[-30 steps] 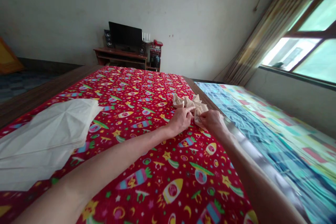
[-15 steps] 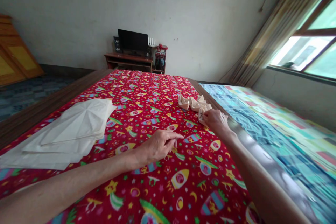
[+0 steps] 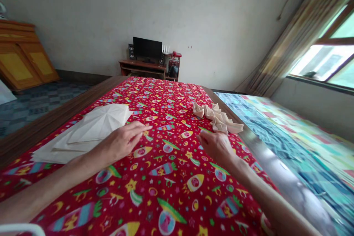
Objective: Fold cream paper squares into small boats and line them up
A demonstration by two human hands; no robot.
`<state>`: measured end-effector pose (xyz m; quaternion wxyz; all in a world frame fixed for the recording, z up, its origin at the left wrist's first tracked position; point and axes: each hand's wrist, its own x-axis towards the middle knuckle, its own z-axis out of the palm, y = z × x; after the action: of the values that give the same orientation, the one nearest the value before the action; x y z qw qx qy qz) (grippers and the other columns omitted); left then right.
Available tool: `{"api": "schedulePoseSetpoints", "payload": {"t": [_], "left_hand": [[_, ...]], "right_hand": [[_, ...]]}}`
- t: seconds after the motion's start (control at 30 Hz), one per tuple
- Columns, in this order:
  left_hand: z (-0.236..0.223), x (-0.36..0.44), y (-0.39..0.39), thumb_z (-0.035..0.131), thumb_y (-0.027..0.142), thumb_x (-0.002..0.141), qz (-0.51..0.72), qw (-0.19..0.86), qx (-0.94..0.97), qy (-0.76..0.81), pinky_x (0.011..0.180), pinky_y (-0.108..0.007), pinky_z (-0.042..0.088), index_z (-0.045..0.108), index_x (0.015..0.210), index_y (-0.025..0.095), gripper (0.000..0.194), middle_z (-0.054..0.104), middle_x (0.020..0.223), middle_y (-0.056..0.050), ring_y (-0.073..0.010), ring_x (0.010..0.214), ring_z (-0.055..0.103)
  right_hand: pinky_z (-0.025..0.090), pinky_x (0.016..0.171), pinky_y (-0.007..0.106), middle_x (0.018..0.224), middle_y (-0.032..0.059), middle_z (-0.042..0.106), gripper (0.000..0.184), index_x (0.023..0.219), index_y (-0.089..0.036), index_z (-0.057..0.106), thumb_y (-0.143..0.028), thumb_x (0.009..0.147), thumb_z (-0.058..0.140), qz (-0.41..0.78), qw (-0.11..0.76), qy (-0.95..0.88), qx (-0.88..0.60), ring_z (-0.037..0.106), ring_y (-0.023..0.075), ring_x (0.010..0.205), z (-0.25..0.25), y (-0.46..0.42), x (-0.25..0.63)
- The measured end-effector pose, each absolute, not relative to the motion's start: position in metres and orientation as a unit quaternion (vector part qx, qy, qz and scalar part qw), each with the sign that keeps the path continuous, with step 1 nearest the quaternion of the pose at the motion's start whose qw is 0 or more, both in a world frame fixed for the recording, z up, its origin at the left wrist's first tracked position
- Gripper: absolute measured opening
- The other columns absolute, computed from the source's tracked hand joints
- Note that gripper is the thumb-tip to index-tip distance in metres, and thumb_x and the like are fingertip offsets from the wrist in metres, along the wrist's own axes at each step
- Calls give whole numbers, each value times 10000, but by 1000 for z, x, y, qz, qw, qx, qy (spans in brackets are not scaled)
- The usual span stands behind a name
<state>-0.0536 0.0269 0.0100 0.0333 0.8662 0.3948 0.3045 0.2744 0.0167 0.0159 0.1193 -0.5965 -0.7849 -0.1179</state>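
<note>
Head view: left hand (image 3: 123,141) parted; right hand (image 3: 217,145) curled, grip unclear; creased sheets (image 3: 103,121) seem light, soft — best pinched at an edge.

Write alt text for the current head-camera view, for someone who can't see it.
A left hand and a right hand, seemingly empty, reach over a red rocket-print cloth: the left beside stacked creased white sheets, the right beside folded cream pieces. A monitor stands on a desk beyond.

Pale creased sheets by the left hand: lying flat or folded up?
Lying flat: the creased sheets overlap in a low, fanned stack on the red cloth, with crease lines radiating across the top one.
</note>
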Motion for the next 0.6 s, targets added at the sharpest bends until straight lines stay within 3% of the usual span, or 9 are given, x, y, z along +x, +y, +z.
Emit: {"api": "schedulePoseSetpoints", "payload": {"t": [0.07,0.17,0.27,0.43,0.6], "left_hand": [[5,-83,34,338,280,915,273,-16,851,449,992,-318,406,576,1200,179,385,596,1157,-79,-178,1087,545],[-8,-120,38,444,395,858,191,-52,829,523,1054,-403,340,518,1270,162,479,488,1335,-113,-244,1232,437],[-21,-141,36,492,427,818,132,-38,824,550,1076,-400,306,513,1285,143,548,432,1397,-137,-258,1282,393],[-24,-151,39,423,394,857,153,-22,815,559,1068,-331,305,555,1236,113,490,521,1322,-125,-220,1222,460],[-17,-146,43,487,416,836,179,1,810,558,1022,-312,338,615,1154,154,431,597,1238,-99,-222,1155,509]], "right_hand": [[159,494,268,558,23,613,375,650,-183,607,-345,914,396,-86,93,-817,-563,451,96,459,0,9,260],[165,501,258,598,17,623,343,693,-180,585,-334,926,386,-61,119,-823,-552,470,91,486,-15,5,250],[170,502,252,581,15,603,360,675,-174,556,-359,930,380,-45,144,-822,-550,470,91,485,-18,6,251],[179,507,249,573,13,588,368,661,-175,543,-363,930,377,-42,159,-823,-544,479,97,493,-17,6,254],[187,507,248,577,11,584,369,671,-179,541,-371,933,368,-38,160,-824,-543,483,102,498,-17,4,254]]}}
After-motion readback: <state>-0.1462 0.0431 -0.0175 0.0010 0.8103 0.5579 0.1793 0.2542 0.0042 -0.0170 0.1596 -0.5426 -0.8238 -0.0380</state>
